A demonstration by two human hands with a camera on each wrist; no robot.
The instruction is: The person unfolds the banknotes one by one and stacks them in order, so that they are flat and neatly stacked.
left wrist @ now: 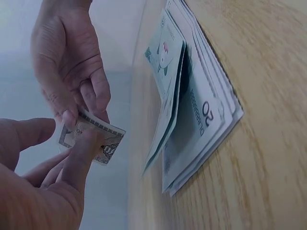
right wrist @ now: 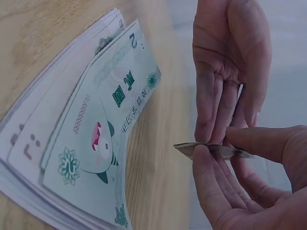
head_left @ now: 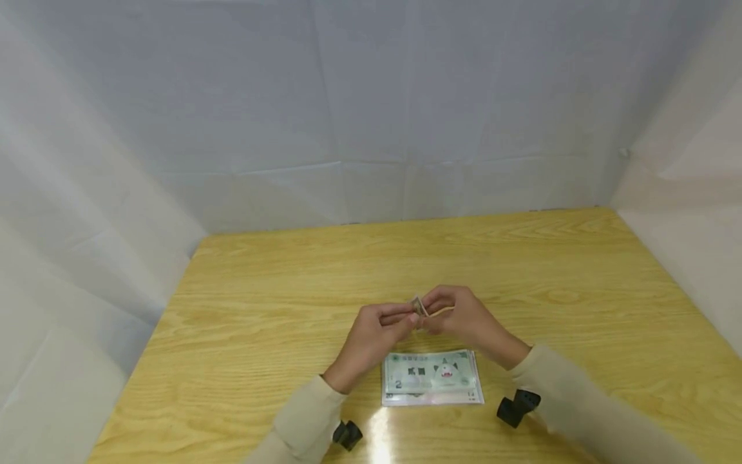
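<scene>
A small grey-brown banknote (head_left: 418, 306) is held up between my two hands, a little beyond a stack of notes. My left hand (head_left: 371, 338) holds it from the left, and a finger lies across its face in the left wrist view. From the right, my right hand (head_left: 469, 322) pinches the same note between thumb and fingers, with the note seen almost edge-on in the right wrist view. On the table below lies a pale green 2 note (right wrist: 96, 129), curved upward, on top of several larger pale notes (left wrist: 199, 108), one marked 20.
The wood-grain table (head_left: 278, 277) stretches out around the stack. Pale sheeting (head_left: 371, 96) hangs behind it and along both sides. Small black devices (head_left: 518, 407) sit at both wrists, close to the beige sleeves (head_left: 310, 419).
</scene>
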